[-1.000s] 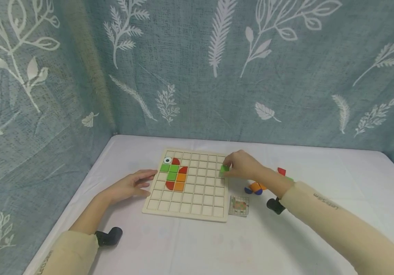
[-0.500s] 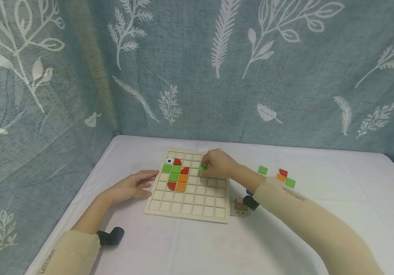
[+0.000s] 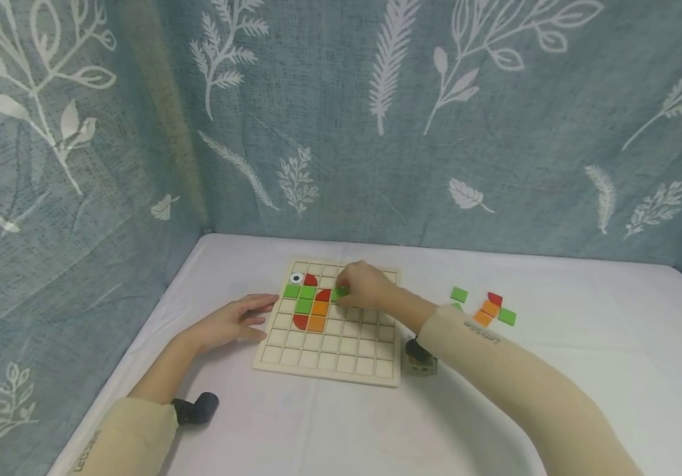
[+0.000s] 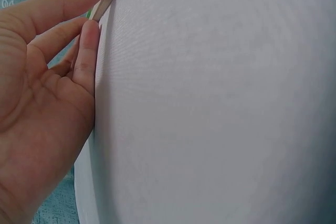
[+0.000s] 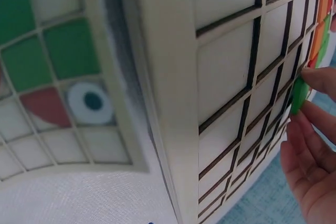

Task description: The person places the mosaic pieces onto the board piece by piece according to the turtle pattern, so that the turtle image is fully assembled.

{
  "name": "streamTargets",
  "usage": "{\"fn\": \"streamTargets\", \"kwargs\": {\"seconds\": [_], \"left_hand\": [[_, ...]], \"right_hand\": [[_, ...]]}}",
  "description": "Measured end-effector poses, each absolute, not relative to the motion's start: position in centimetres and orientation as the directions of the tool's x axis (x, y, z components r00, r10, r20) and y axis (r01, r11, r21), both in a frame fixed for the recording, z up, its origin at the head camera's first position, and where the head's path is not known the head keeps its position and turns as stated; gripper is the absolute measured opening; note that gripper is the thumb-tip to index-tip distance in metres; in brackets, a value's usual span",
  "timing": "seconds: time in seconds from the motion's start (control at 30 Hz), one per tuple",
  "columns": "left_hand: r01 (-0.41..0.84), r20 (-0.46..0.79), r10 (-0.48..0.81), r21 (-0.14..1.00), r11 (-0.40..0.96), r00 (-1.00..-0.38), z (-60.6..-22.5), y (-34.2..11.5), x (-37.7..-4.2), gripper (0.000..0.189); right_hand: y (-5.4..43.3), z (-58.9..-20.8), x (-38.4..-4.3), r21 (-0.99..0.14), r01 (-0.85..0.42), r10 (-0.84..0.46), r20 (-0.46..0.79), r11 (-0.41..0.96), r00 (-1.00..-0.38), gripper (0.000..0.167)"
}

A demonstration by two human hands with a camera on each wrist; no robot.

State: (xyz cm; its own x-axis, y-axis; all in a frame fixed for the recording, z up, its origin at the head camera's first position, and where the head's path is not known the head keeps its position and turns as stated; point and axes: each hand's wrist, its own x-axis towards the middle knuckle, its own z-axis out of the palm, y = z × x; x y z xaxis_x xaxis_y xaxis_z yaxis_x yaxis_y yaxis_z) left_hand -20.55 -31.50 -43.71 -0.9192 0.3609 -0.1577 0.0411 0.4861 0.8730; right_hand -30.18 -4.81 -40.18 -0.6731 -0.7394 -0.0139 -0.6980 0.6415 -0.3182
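From the right edge of the grid board (image 3: 341, 365), the green square tile (image 3: 338, 293) has been brought leftward to the lower centre of the head view, just beside the nearest red quarter-round tile (image 3: 324, 295); placement is judged under way. It is pinched in the right hand (image 3: 366, 285). The board's left edge is touched by the left hand (image 3: 227, 322), fingers relaxed. Seating is obscured; the picture card (image 3: 424, 369) is partly covered.

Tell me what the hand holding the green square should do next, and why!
Probably the right hand should press the green square flat into the board, beside the red piece above the orange tiles. That hand pinches it there, and I can't tell whether it sits flat.
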Motion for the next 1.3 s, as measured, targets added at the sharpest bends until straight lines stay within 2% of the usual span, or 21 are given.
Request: {"fn": "streamTargets", "kwargs": {"seconds": [0.2, 0.57, 0.93, 1.23, 1.3], "left_hand": [[0.039, -0.162, 0.356, 0.868, 0.495, -0.921, -43.80, -31.51, -20.65, 0.070], [0.027, -0.169, 0.354, 0.873, 0.487, -0.920, -43.67, -31.44, -20.54, 0.070], [0.028, -0.170, 0.350, 0.868, 0.496, -0.921, -43.59, -31.43, -20.53, 0.070], [0.021, -0.174, 0.341, 0.867, 0.499, -0.924, -43.65, -31.36, -20.46, 0.070], [0.020, -0.174, 0.341, 0.867, 0.497, -0.924, -43.62, -31.36, -20.46, 0.070]], "right_hand": [[-4.86, -40.06, -30.07, -0.320, -0.666, -0.717, -0.067, 0.674, -0.694, 0.024], [-4.77, -40.29, -30.08, -0.347, -0.651, -0.705, -0.044, 0.675, -0.708, 0.025], [-4.84, -40.44, -30.01, -0.305, -0.663, -0.707, -0.051, 0.683, -0.705, 0.023], [-4.38, -40.34, -29.92, -0.342, -0.640, -0.689, -0.032, 0.689, -0.724, 0.039], [-4.19, -40.01, -29.96, -0.346, -0.647, -0.693, -0.009, 0.679, -0.721, 0.034]]}}
